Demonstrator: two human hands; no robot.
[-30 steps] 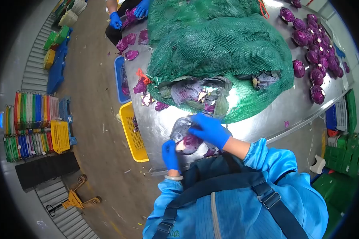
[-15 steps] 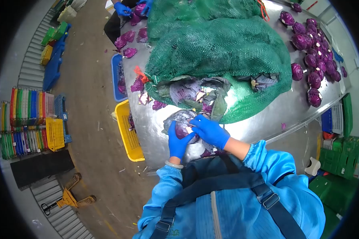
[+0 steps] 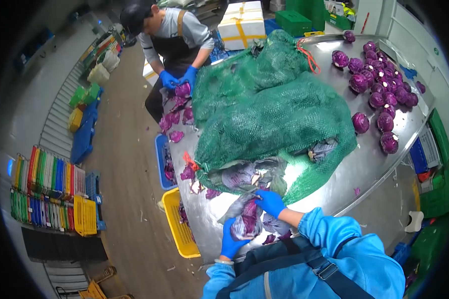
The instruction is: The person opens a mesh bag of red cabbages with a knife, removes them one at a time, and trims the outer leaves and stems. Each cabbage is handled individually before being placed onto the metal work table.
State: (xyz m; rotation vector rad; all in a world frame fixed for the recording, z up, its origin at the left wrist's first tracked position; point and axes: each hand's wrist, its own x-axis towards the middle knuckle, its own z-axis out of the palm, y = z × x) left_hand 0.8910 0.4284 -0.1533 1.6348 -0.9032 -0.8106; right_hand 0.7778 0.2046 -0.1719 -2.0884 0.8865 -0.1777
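A red cabbage (image 3: 246, 227) is held low over the near edge of the steel table (image 3: 334, 199). My left hand (image 3: 230, 242), in a blue glove, is wrapped round its left side. At its top, my right hand (image 3: 271, 204), also blue-gloved, pinches a dull outer leaf (image 3: 238, 205) that stands away from the head. Loose leaves (image 3: 276, 225) lie just right of the cabbage. Beyond my hands lies a green mesh bag (image 3: 279, 127), its mouth showing cabbages with grey-green outer leaves (image 3: 239, 175).
Trimmed purple cabbages (image 3: 379, 82) cluster at the table's right. A second mesh bag (image 3: 249, 74) lies behind the first. A co-worker (image 3: 177, 42) handles cabbage at the far left. Below the left edge stand a yellow crate (image 3: 172, 219) and a blue crate (image 3: 160, 159) containing leaves.
The view has tilted up, bringing the co-worker into sight. My right hand has pulled an outer leaf up from the cabbage. My left hand still holds the head.
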